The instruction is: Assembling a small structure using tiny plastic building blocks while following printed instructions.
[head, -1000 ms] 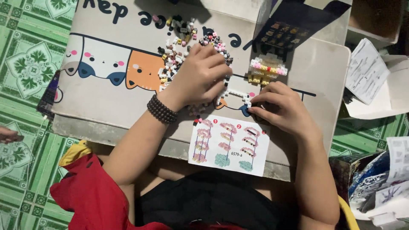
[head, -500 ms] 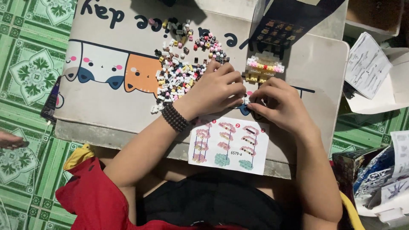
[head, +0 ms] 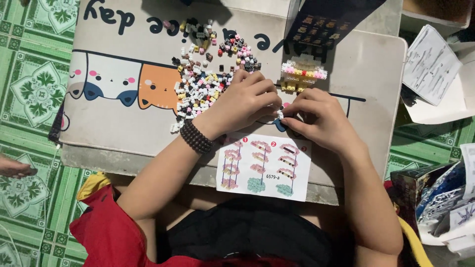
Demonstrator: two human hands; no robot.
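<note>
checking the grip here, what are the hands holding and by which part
Both hands meet on a small white block piece, pinched at its sides between the fingers of the left hand and right hand. Its exact shape is too small to tell.

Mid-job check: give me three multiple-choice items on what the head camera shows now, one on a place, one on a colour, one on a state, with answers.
1. Where does the white instruction sheet with pink build diagrams lie?
A. At the near edge of the lap desk, below the hands
B. On the green tiled floor
C. Under the bead pile

2. What colour is the bead bracelet on the left wrist?
A. White
B. Dark brown
C. Yellow

3. How are the two hands placed?
A. Far apart
B. Fingertips meeting on a small white piece
C. Both flat on the floor

Answers:
1 A, the sheet rests on the cream cat-print lap desk just under both hands.
2 B, the beads look dark brown.
3 B, the left hand and right hand pinch together at a tiny white block piece, beside the pile of small multicoloured blocks.
</note>
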